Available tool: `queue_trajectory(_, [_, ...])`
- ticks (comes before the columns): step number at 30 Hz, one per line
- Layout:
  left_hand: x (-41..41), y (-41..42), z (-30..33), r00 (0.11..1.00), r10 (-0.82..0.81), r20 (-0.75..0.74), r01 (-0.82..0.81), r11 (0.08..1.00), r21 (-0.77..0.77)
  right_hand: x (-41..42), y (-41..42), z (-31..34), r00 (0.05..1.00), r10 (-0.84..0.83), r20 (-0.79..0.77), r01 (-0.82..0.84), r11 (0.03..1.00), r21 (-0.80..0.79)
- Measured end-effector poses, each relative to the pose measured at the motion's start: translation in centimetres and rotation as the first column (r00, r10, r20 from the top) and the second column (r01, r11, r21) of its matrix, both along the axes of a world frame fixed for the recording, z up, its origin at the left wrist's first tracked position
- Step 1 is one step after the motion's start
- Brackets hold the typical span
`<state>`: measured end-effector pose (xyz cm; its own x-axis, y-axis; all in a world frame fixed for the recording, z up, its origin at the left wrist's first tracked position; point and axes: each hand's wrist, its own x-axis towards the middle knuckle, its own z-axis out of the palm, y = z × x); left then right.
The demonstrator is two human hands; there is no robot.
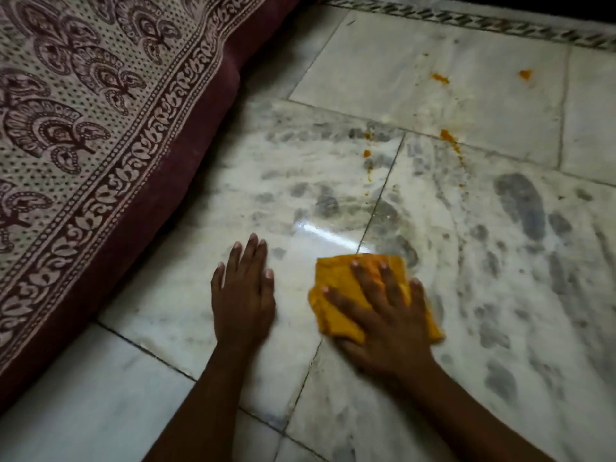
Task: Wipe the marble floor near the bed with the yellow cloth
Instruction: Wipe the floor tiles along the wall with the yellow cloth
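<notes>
right now the wiping step itself is in hand: the right hand point(383, 315) lies flat with fingers spread on the folded yellow cloth point(336, 291), pressing it down onto the marble floor point(500, 261) rather than gripping it, so the hand is open and the cloth is pinned under the palm. the left hand point(245, 291) is also open, palm down on bare marble just beside the cloth, holding nothing and seemingly taking the person's weight. both hands sit a little way out from the bed point(100, 128), whose patterned bedsheet point(66, 95) hangs over a maroon edge on the left. the cloth rests across a tile joint, with a glossy patch just beyond it and dull grey smudges spread to the right. farther ahead, well apart from the cloth, orange spill spots point(448, 136) and small flecks lie on the tiles, with a pale smear around them. judging by that, much of the floor is yet to be done; the next move calls for pushing the cloth forward and right under firm pressure to reach the spots, likely refolding to a clean face so the orange does not smear
</notes>
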<state>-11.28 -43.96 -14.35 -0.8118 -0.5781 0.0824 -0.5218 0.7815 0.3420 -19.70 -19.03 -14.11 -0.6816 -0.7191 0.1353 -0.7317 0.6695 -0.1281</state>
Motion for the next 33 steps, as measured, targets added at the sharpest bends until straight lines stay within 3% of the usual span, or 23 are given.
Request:
queue_trajectory(2, [0.1,0.0,-0.1,1.0,0.004,-0.003,-0.004,1.0,0.004,-3.3,1.7,-0.2,0.977,-0.213,0.015,0.213,0.977,0.023])
queue_trajectory(4, [0.0,0.0,-0.3,1.0,0.008,-0.012,-0.008,1.0,0.003,-7.4,-2.3,0.2,0.866,-0.496,0.071,0.497,0.868,0.003])
queue_trajectory(5, [0.1,0.0,-0.3,1.0,0.008,-0.016,-0.008,1.0,0.0,-8.9,-5.5,0.3,0.823,-0.554,0.127,0.558,0.83,0.004])
queue_trajectory(7, [0.1,-0.1,-0.4,1.0,0.003,-0.017,-0.003,1.0,0.009,-9.9,-10.9,0.0,0.844,-0.507,0.174,0.513,0.858,0.016])
queue_trajectory(9, [-0.1,0.0,-0.3,1.0,-0.001,-0.02,0.001,1.0,-0.004,-7.8,-12.3,-1.0,0.954,-0.284,0.098,0.291,0.955,-0.066])
queue_trajectory(11, [0.1,0.1,0.1,1.0,0.012,-0.021,-0.012,1.0,-0.005,-3.9,-8.9,-0.7,0.998,-0.065,0.025,0.066,0.997,-0.036])
queue_trajectory(13, [0.1,0.2,0.3,1.0,0.014,-0.017,-0.014,1.0,0.005,-1.8,-2.9,0.3,0.998,-0.036,0.057,0.033,0.999,0.043])
queue_trajectory(16, [0.0,0.2,0.4,1.0,-0.003,0.008,0.003,1.0,0.006,-4.1,2.2,0.9,0.926,-0.353,0.133,0.336,0.932,0.134])
queue_trajectory(18, [0.0,0.2,0.3,1.0,0.012,0.01,-0.012,1.0,-0.009,-7.4,-0.5,1.3,0.796,-0.576,0.184,0.564,0.817,0.117])
queue_trajectory(20, [-0.2,0.5,0.3,1.0,-0.011,0.026,0.012,1.0,-0.014,-10.1,-5.5,1.7,0.718,-0.64,0.275,0.638,0.762,0.11])
queue_trajectory(22, [-0.2,0.2,0.2,1.0,-0.012,0.02,0.013,0.999,-0.032,-10.0,-9.6,1.3,0.835,-0.479,0.271,0.478,0.875,0.076])
queue_trajectory(24, [-1.5,-0.8,-0.2,0.999,-0.042,-0.009,0.041,0.998,-0.046,-7.6,-10.2,0.4,0.966,-0.211,0.151,0.217,0.976,-0.025])
queue_trajectory(25, [-2.9,-1.5,-0.3,0.998,-0.066,-0.019,0.065,0.997,-0.04,-6.4,-9.0,0.1,0.992,-0.09,0.086,0.093,0.995,-0.033])
queue_trajectory(27, [-6.5,-2.7,-0.4,0.993,-0.114,-0.021,0.114,0.993,-0.011,-4.7,-4.4,-0.5,0.999,-0.018,0.04,0.019,1.0,-0.024])
queue_trajectory(30, [-10.9,-2.6,-0.3,0.991,-0.136,-0.007,0.136,0.991,-0.005,-7.9,0.0,-0.7,0.973,-0.228,0.015,0.229,0.973,-0.026])
queue_trajectory(33, [-12.1,-2.2,-1.0,0.994,-0.106,-0.018,0.105,0.993,-0.051,-13.6,-5.8,-0.7,0.836,-0.539,0.106,0.545,0.838,-0.032])
